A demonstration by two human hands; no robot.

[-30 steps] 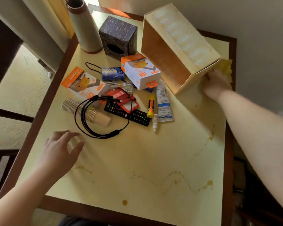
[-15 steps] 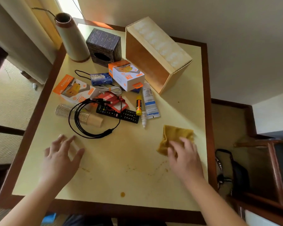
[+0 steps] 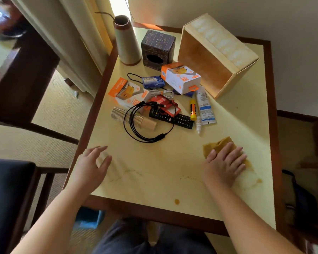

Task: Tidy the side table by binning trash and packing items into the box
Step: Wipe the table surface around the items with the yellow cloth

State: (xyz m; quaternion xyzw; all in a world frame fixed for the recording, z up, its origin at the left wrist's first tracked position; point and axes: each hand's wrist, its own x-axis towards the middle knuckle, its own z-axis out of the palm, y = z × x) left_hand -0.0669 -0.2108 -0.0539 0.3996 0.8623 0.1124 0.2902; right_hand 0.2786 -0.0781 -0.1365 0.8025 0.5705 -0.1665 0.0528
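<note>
My right hand [image 3: 223, 164] presses flat on a stained yellow cloth [image 3: 218, 145] at the right of the side table [image 3: 154, 180]. My left hand [image 3: 91, 166] hovers open near the table's left edge, holding nothing. An open wooden box [image 3: 215, 55] lies on its side at the back right. In front of it lies a pile: two orange-and-white cartons [image 3: 181, 79] [image 3: 127, 93], a black cable coil [image 3: 147, 123], a remote [image 3: 173, 118], stacked paper cups [image 3: 132, 119], a white tube [image 3: 205, 107], a yellow stick [image 3: 193, 110].
A tall cone-shaped spool [image 3: 126, 41] and a dark carved box [image 3: 157, 47] stand at the back. Brown stains [image 3: 176, 201] streak the tabletop's front. A dark chair [image 3: 7, 195] stands to the left, a black bag [image 3: 301, 197] on the floor to the right.
My right hand has drawn the cloth from beside the wooden box down to the table's front right. The camera view has shifted right. My left hand has stayed near the left edge.
</note>
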